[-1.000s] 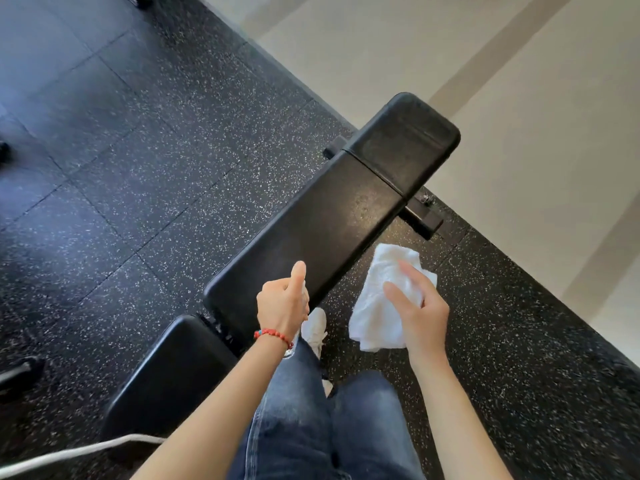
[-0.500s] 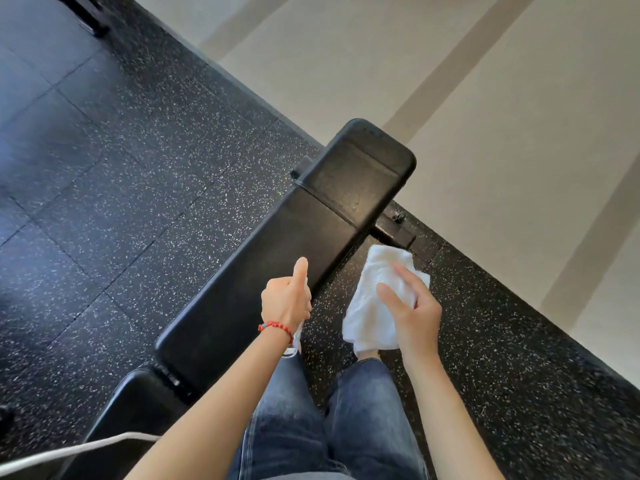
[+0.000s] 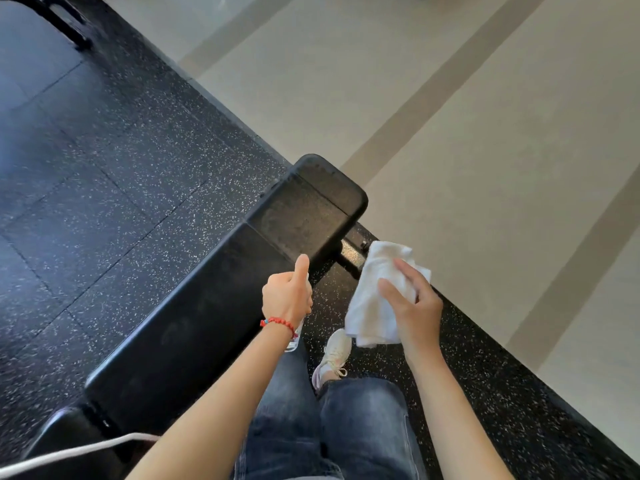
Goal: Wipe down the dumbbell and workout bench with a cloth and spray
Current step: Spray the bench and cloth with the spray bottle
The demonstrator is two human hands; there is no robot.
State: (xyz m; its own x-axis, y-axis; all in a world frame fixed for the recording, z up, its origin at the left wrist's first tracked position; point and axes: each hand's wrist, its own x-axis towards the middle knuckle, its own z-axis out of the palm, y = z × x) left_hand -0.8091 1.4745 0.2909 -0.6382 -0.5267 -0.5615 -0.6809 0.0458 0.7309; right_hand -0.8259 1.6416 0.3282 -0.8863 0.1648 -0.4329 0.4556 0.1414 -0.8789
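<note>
My left hand [image 3: 286, 299] gripped the spray bottle [image 3: 295, 336], thumb up, over the bench [image 3: 214, 306], whose long axis ran away up-right. My right hand [image 3: 414, 306] held the cloth [image 3: 375, 299] just beside its far pad. I saw no dumbbell.

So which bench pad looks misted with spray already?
The short end pad, by the beige floor: it shows a dull, speckled film. The long pad next to the left hand looks plain black.
</note>
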